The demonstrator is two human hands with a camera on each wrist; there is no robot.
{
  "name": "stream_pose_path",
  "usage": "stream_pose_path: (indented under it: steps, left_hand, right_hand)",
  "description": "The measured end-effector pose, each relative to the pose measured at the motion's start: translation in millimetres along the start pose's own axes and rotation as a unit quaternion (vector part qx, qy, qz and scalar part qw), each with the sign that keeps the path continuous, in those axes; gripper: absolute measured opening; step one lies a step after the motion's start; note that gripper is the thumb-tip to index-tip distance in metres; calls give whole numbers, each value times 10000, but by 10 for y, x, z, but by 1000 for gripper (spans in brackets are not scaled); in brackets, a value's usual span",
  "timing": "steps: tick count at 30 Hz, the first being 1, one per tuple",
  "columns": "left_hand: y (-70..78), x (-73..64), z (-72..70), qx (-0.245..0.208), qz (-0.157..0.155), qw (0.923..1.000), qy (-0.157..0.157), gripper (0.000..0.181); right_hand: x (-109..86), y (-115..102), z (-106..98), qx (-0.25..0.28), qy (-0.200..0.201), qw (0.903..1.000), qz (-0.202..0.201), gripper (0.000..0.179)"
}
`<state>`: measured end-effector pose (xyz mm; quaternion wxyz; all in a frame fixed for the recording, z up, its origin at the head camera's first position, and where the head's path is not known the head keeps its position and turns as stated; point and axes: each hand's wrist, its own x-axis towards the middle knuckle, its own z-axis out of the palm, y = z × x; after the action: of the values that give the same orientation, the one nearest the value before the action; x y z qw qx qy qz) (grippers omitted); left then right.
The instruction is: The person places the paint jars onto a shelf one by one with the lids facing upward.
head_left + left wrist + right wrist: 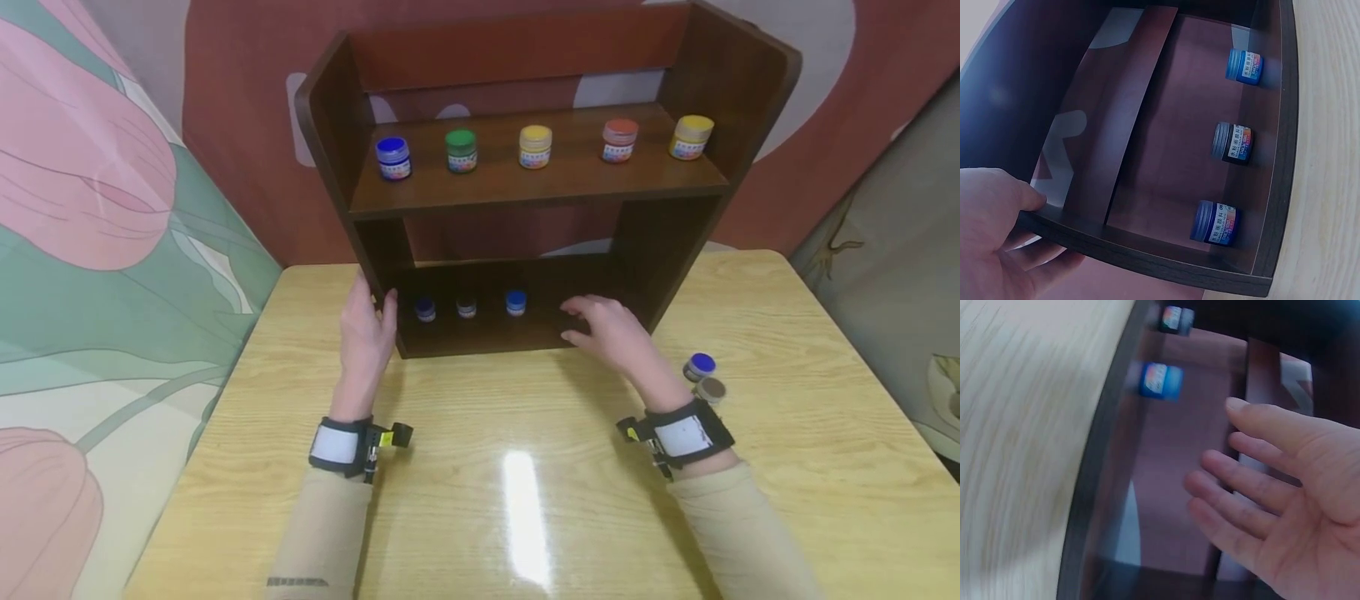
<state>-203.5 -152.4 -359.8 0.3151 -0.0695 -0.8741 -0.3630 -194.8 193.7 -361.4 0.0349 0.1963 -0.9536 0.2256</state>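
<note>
A dark brown two-tier shelf (540, 200) stands on the table. My left hand (365, 333) grips its left side panel, thumb on the inner face and fingers on the outer, as the left wrist view shows. The lower tier carries a dark blue paint jar (1216, 223), a black paint jar (1232, 142) and a blue paint jar (515, 303). To the right of that blue jar, my right hand (611, 332) hovers at the front of the lower tier, apart from the jars. Its fingers are loosely bent around nothing in the right wrist view.
On the upper tier several paint jars stand in a row, from a blue one (393, 158) to a yellow one (691, 137). A purple-blue-lidded jar (700, 367) and a brown-lidded jar (709, 390) sit on the table (465, 500), right of the shelf.
</note>
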Motion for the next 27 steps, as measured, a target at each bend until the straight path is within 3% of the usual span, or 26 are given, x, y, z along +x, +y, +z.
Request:
stream_pose_path:
  steps: [7, 11, 19, 27]
  left_hand:
    - [-3, -7, 3, -55, -18, 10000, -11, 40]
    - [-3, -2, 0, -27, -16, 10000, -9, 38]
    - [8, 15, -5, -114, -39, 9999, 7, 39]
    - [13, 13, -13, -101, -98, 9999, -63, 39]
  right_hand:
    - [-297, 197, -201, -13, -388, 9992, 28, 53]
    - [-473, 341, -328, -40, -663, 9978, 33, 50]
    - [-745, 659, -542, -52, -1407, 9890, 448, 42]
    - [-879, 811, -673, -284, -1674, 9833, 649, 31]
